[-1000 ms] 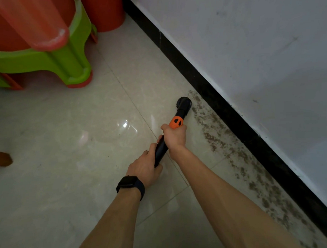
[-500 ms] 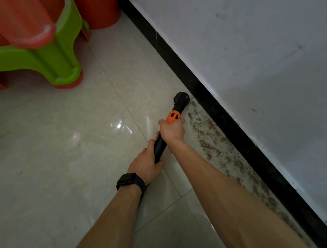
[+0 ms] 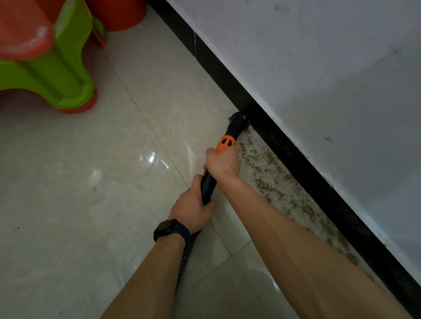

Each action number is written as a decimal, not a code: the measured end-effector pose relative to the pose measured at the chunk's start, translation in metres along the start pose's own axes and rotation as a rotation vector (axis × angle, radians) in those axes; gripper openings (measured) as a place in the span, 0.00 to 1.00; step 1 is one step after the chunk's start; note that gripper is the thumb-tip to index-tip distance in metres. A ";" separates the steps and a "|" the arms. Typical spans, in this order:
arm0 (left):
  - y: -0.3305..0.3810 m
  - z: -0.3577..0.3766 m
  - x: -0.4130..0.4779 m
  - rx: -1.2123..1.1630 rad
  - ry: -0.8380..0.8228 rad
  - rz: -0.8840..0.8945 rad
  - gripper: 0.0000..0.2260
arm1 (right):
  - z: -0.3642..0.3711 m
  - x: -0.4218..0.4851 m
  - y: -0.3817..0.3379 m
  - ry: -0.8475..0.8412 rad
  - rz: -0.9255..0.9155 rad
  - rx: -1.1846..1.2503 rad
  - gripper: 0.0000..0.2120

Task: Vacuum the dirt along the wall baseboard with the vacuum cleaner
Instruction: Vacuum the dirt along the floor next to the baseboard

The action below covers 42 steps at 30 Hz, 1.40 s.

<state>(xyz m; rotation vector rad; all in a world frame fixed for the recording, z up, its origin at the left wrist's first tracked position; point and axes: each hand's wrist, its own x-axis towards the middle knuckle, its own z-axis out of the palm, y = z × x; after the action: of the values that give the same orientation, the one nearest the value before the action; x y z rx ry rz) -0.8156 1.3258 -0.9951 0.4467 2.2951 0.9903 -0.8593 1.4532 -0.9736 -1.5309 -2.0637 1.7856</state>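
While it is held two-handed, the black plastic vacuum wand [image 3: 207,188] with an orange collar [image 3: 225,143] slants across the pale tile floor [image 3: 98,199], its long axis running away from the person, up and right, to the black baseboard [image 3: 300,161]. The right hand [image 3: 225,162], the forward grip, is clenched just behind the collar; the left hand [image 3: 191,207] grasps the rear end above the ribbed hose [image 3: 185,255]. The round nozzle [image 3: 238,121] sits against the baseboard at the far end of the brown dirt band [image 3: 272,181], which trails back toward the person, right of that arm.
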 end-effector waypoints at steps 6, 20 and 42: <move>-0.005 -0.012 -0.009 0.061 0.043 0.000 0.23 | 0.005 -0.009 -0.005 -0.120 0.031 0.137 0.19; -0.054 -0.053 -0.091 0.474 -0.037 -0.008 0.23 | 0.035 -0.100 0.058 -0.076 0.142 0.428 0.20; -0.009 -0.006 -0.028 0.120 -0.072 -0.007 0.20 | -0.001 -0.032 0.023 0.064 0.059 0.113 0.18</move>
<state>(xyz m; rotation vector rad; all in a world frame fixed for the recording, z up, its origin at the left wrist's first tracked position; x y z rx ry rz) -0.7986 1.3023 -0.9879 0.5149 2.2977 0.8227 -0.8277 1.4300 -0.9735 -1.6118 -1.8744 1.8125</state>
